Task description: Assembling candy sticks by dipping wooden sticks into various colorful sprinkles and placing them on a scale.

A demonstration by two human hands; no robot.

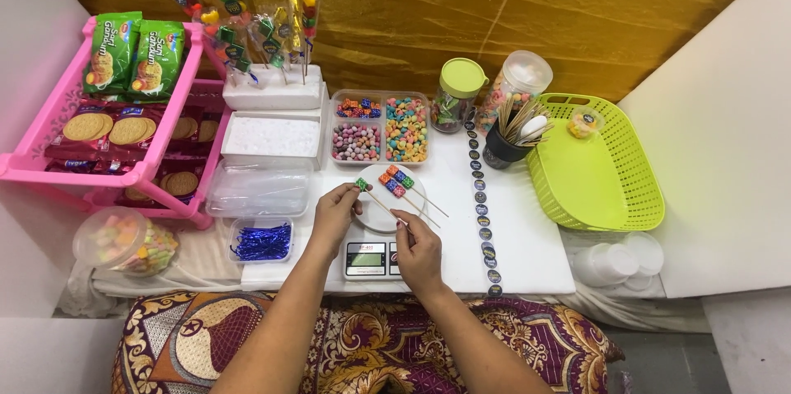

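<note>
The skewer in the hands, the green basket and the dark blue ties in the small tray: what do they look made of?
Skewer: thin pale stick, probably wood or bamboo, matte. Green basket: moulded plastic, judging by the perforated grid walls and slight sheen. Blue ties: glinting strands, likely metallic foil over wire, though too small to confirm.

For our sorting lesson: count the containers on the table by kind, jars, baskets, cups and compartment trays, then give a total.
Jars: 2, green-lidded jar and clear-lidded jar
Baskets: 1, green basket
Cups: 1, dark cup of sticks
Compartment trays: 1, sweet tray
Total: 5
</note>
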